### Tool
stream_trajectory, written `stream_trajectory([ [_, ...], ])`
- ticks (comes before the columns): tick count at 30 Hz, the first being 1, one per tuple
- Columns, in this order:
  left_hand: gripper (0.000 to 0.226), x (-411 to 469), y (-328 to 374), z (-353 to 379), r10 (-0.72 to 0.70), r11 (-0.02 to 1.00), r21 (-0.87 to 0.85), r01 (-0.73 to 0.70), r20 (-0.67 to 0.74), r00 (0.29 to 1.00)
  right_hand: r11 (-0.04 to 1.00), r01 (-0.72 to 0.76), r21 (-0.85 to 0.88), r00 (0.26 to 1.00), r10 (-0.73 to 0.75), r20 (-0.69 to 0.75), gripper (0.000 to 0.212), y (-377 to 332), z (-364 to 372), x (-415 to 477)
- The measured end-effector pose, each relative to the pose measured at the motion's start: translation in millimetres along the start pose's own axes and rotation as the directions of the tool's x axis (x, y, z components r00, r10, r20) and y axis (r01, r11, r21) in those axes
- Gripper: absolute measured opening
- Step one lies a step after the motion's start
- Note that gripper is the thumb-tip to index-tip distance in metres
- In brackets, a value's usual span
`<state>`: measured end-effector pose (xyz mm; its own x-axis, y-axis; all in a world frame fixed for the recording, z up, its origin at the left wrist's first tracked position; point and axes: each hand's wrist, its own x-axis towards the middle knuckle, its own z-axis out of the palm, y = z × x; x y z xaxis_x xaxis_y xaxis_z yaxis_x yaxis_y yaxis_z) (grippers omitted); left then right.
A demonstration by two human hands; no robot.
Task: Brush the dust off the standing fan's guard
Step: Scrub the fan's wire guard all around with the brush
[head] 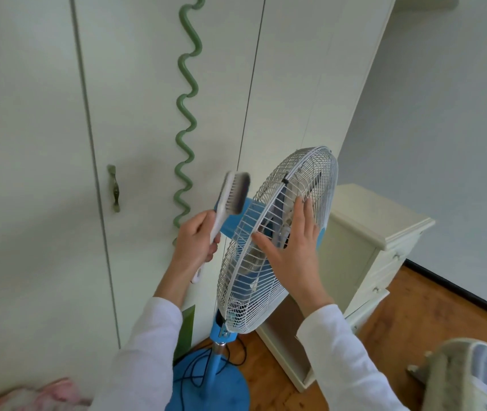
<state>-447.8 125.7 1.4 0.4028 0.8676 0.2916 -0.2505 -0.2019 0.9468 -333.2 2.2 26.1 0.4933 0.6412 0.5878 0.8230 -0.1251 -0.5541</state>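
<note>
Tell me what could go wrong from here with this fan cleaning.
1. The right hand presses flat on the wire guard; fingertips could slip between the wires toward the blades.
2. Strokes of the brush in the left hand would push on a head that sits on a slim pole; the fan might rock or tip.
3. The black cord loops over the blue base and might snag a foot.

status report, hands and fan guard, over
Left grip holds the brush by its handle, bristles beside the rear of the fan guard. Right grip flat on its front, fingers spread. Nothing between brush and guard.
</note>
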Motion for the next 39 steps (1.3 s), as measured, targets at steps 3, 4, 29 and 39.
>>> stream_trajectory([
  [3, 0.023, -12, -4, 2, 0.001, 1.0, 0.028, -0.002, 0.036, 0.999, 1.0, -0.002, -0.01, 1.0, 0.002, -0.013, 0.094, -1, 4, 1],
  [4, 0.023, -14, -7, 1, -0.007, 0.999, 0.044, 0.006, 0.033, 0.999, 1.0, -0.002, -0.012, 1.0, 0.002, -0.017, 0.093, -1, 5, 1],
  [29, 0.034, -60, -45, -11, -0.131, 0.989, 0.06, 0.132, -0.029, 0.991, 0.995, -0.091, -0.028, 0.996, 0.091, -0.003, 0.096, 1, 11, -20],
  [39, 0.033, -49, -29, -9, -0.02, 0.999, 0.03, 0.023, -0.091, 0.996, 0.996, -0.062, -0.068, 0.998, 0.064, 0.029, 0.1, 2, 17, -26],
])
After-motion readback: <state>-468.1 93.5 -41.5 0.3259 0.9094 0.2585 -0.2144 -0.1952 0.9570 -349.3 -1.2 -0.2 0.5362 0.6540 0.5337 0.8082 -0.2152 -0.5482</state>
